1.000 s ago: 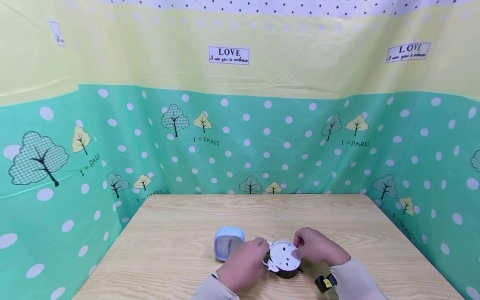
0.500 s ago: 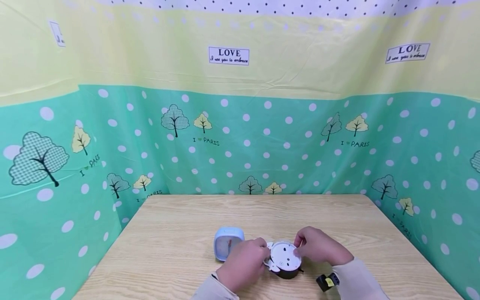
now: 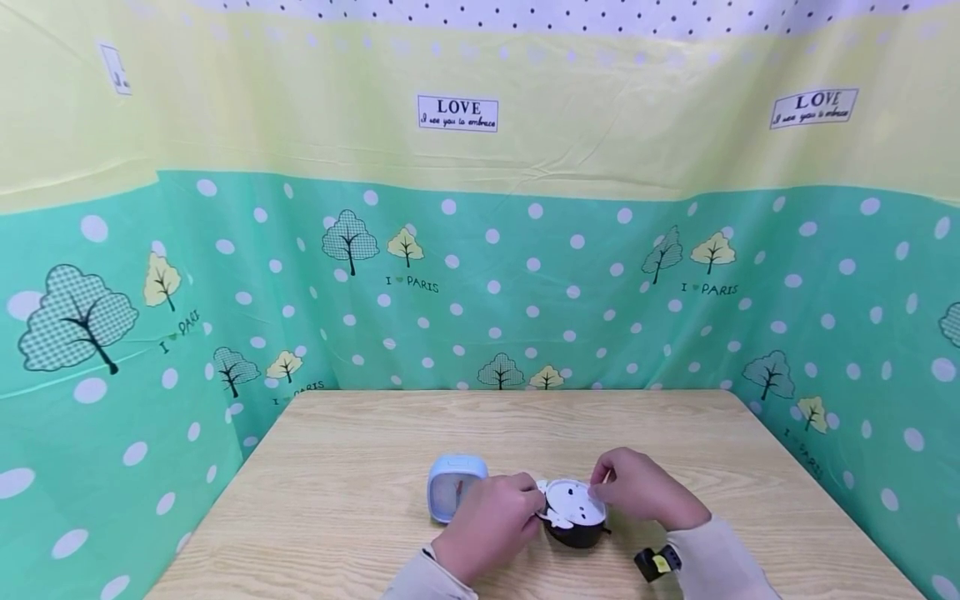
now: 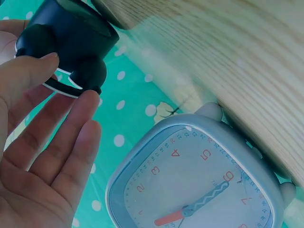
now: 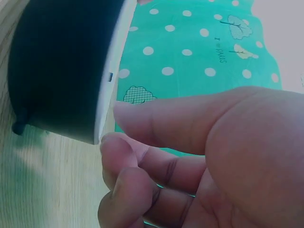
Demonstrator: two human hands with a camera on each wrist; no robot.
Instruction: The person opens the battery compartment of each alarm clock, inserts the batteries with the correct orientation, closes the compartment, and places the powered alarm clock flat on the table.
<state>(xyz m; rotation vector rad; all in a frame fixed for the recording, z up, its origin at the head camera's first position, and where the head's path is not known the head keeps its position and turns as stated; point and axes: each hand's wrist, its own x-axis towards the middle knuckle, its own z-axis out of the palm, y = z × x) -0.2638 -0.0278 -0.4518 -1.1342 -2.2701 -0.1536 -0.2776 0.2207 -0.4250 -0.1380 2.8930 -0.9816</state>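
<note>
A round black alarm clock [image 3: 576,535] with a white back panel [image 3: 574,502] is tilted over the table, its carrying handle and two bells toward the left. My left hand [image 3: 491,521] holds it by that handle; in the left wrist view the thumb and fingertips meet around the handle, beside the bells [image 4: 89,72]. At the panel's right edge, my right hand [image 3: 636,492] pinches with thumb and forefinger. In the right wrist view those fingertips are right at the white rim [image 5: 107,104]; whatever small part lies between them is hidden.
A light blue alarm clock [image 3: 450,490] stands just left of my left hand, partly covered by it. A small black camera [image 3: 654,564] is strapped at my right wrist. The wooden table [image 3: 352,500] meets a green dotted curtain [image 3: 420,333] at its back and sides.
The black clock has tipped so that its white back is seen flatter and more of its black side shows. Both hands moved slightly with it; the blue clock stayed put.
</note>
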